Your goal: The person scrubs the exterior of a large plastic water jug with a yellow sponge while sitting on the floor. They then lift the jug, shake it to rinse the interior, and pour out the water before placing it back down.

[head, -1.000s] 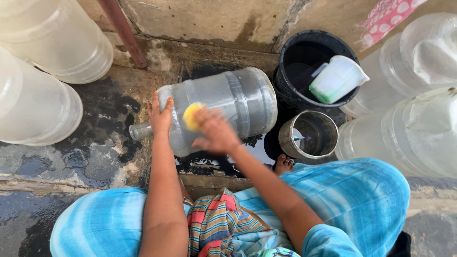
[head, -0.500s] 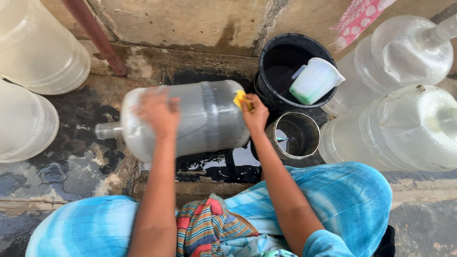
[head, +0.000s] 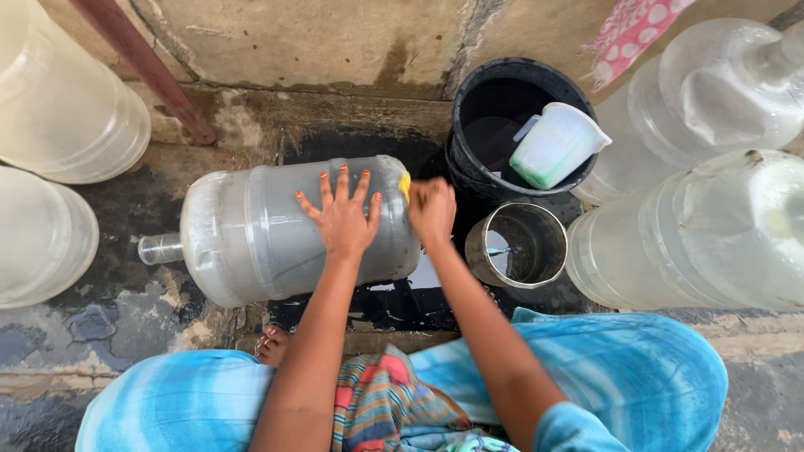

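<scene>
Step in hand, as judged: scrubbing the base end of the large water jug, laid on its side on the wet concrete floor, neck pointing left, base toward the black bucket.

Left hand: fingers spread open, palm flat on the jug's upper wall, gripping nothing. Right hand: fingers closed on a yellow scrub pad, pressed at the rim of the base.

For a good result:
- Keep the palm pressing straight down; a round, wet jug rolls readily toward the knees.
- Work the pad around the base edge in short strokes, turning the jug a little at a time with the flat hand.
- Reach into the ribbed grooves, where grime probably lodges.
- Mind the steel pot just beside the scrubbing wrist, and the pale green jug propped in the bucket; a wide elbow swing could knock either.
- Leave the other clear bottles at right undisturbed.
</scene>
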